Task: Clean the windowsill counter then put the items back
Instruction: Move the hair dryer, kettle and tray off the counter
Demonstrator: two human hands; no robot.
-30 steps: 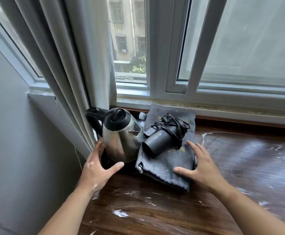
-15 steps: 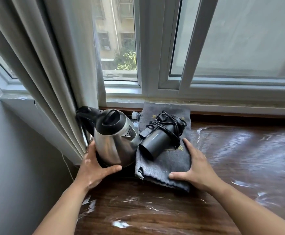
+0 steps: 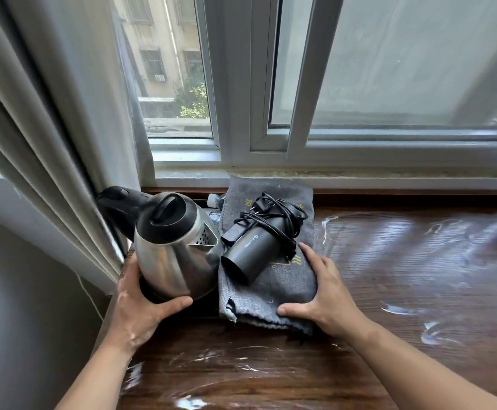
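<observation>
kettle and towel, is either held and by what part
Left hand grips the kettle round its lower body; right hand presses the towel at its corner.

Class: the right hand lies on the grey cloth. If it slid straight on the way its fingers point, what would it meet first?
The right hand would most likely meet the black hair dryer, probably its wrapped cord first; depth is unclear.

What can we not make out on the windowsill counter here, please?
Head view:
Small clear white-capped bottle: mostly hidden behind the stainless steel kettle and folded grey cloth.
Kettle's underside: covered by its body and the left hand.
Gold print on the cloth: partly under the black hair dryer, too small to read.
Dark wooden counter: cut off by the right edge.
</observation>
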